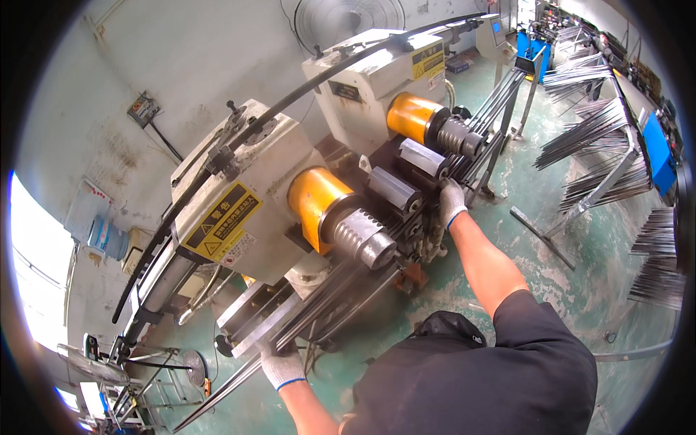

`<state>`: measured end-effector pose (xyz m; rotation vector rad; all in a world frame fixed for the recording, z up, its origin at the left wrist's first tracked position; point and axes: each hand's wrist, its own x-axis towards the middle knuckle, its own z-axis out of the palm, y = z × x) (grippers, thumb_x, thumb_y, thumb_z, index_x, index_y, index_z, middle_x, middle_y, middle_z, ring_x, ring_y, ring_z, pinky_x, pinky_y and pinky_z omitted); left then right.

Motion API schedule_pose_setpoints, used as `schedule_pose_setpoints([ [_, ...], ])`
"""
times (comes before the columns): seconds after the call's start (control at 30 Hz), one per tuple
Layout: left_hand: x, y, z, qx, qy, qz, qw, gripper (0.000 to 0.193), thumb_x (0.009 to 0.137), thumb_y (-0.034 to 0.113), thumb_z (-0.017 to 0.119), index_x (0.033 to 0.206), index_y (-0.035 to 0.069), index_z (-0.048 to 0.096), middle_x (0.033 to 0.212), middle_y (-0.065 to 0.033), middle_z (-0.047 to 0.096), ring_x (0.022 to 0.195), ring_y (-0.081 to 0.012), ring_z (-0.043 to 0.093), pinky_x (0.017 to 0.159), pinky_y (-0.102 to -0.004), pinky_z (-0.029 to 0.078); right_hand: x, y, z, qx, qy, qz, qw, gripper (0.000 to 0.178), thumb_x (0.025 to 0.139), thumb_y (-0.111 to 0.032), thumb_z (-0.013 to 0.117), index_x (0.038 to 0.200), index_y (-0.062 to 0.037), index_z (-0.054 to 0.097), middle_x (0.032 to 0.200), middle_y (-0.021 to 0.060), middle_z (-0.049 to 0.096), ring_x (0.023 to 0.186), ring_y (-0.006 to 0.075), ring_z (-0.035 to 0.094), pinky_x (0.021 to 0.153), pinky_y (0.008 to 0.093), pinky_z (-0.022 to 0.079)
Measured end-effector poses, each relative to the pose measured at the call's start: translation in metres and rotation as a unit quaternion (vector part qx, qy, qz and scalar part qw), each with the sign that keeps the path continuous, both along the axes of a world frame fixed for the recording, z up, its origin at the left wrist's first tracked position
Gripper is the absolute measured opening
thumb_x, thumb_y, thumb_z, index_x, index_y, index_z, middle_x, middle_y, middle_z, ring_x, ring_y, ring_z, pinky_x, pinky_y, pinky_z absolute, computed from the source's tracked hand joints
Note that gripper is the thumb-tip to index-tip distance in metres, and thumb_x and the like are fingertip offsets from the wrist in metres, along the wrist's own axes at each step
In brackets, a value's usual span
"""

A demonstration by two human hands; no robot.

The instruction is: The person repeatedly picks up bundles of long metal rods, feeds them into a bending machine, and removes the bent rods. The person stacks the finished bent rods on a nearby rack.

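A bundle of long thin metal rods point(319, 301) runs slantwise through a pale two-headed machine. My left hand point(283, 366), in a white knit glove with a blue cuff, is closed around the rods at their near left stretch. My right hand point(452, 199), gloved the same way, reaches to the rods beside a silver block point(423, 157) at the machine's far end. Its fingertips are partly hidden there, so its grip does not show. Between the hands are a ribbed steel roller point(365, 239) with an orange collar point(317, 203) and a second silver block point(394, 190).
Another ribbed roller point(461, 138) projects from the rear machine head. A long black bar point(290, 101) arches over both heads. Stacked rods point(583, 134) rest on racks at the right. A large fan point(349, 22) stands by the wall, and a metal bar point(542, 238) lies low at right.
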<state>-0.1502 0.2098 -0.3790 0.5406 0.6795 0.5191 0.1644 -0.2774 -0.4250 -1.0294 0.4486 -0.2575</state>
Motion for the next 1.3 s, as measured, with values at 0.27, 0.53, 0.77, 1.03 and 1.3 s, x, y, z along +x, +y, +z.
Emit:
schedule_pose_setpoints([
  [0.27,-0.03,0.096,-0.051,-0.006,-0.161,-0.042,0.986,0.049,0.111,0.042,0.047,0.124,0.0,0.069,0.122,-0.0138,0.073,0.115,-0.0314,0.067,0.111,-0.0508,0.051,0.013,0.012,0.004,-0.004,-0.013,-0.046,0.999,0.031,0.101,-0.031,0.062,0.09,-0.0022,0.065,0.08,0.005,0.061,0.072,0.0162,0.056,0.068,0.0351,0.046],
  [0.53,0.009,0.025,-0.011,0.095,-0.018,0.03,0.995,0.038,0.109,0.035,0.055,0.118,0.002,0.069,0.121,-0.0128,0.07,0.115,-0.0297,0.065,0.109,-0.0471,0.051,0.014,-0.04,-0.057,-0.499,-0.092,-0.02,0.862,0.019,0.087,-0.006,0.059,0.103,-0.005,0.068,0.095,0.0144,0.065,0.089,0.0317,0.061,0.083,0.0424,0.051],
  [0.77,0.02,-0.021,-0.001,-0.04,-0.055,-0.003,0.998,0.043,0.107,0.035,0.058,0.131,0.0,0.065,0.134,-0.0148,0.068,0.127,-0.0357,0.061,0.114,-0.0562,0.046,-0.035,-0.025,-0.029,-0.225,-0.079,-0.047,0.97,0.046,0.11,-0.034,0.056,0.129,0.0074,0.068,0.121,0.0107,0.072,0.113,0.0191,0.064,0.105,0.0343,0.047],
  [1.03,-0.008,0.041,-0.027,0.026,-0.075,0.103,0.992,0.037,0.112,0.035,0.047,0.113,0.005,0.068,0.116,-0.012,0.072,0.116,-0.0331,0.067,0.109,-0.0534,0.052,-0.112,-0.077,-0.085,-0.06,0.075,0.002,0.995,0.046,0.107,-0.034,0.062,0.138,0.0006,0.063,0.131,0.0107,0.072,0.121,0.0203,0.068,0.103,0.036,0.05],
  [1.3,0.029,-0.033,-0.008,0.003,-0.043,0.079,0.996,0.037,0.109,0.037,0.058,0.12,0.002,0.065,0.118,-0.0167,0.07,0.114,-0.0349,0.066,0.108,-0.053,0.052,-0.129,-0.061,-0.117,-0.068,0.125,0.056,0.988,0.047,0.105,-0.04,0.065,0.132,-0.0011,0.067,0.125,0.0086,0.074,0.112,0.0188,0.069,0.097,0.0352,0.05],
])
